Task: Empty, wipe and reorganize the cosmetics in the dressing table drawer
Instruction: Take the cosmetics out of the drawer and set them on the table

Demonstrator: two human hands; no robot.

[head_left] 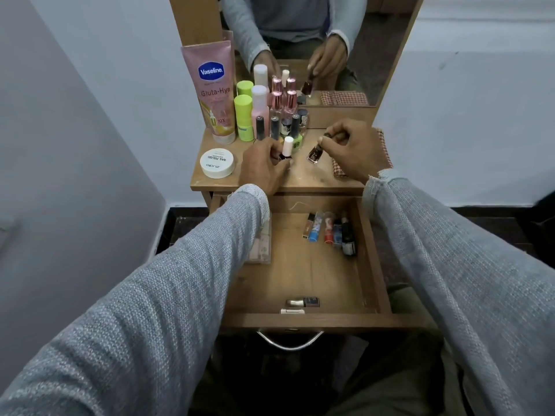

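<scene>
The wooden drawer point(372, 265) is pulled open below the dressing table top point(303, 178). Inside it, several small tubes and bottles point(330, 229) lie at the back right, one gold-capped bottle point(303, 302) lies near the front, and a clear case point(261, 244) sits at the left, half hidden by my sleeve. My left hand point(261, 166) grips a white-capped nail polish bottle point(287, 147) standing on the table top. My right hand point(351, 148) holds a dark nail polish bottle point(315, 154) tilted just above the top.
A pink Vaseline tube point(213, 91), green bottles point(244, 115), pink bottles point(276, 103) and several nail polishes stand at the back left against the mirror point(330, 40). A white round jar point(216, 163) sits front left. A checked cloth point(384, 154) lies under my right hand.
</scene>
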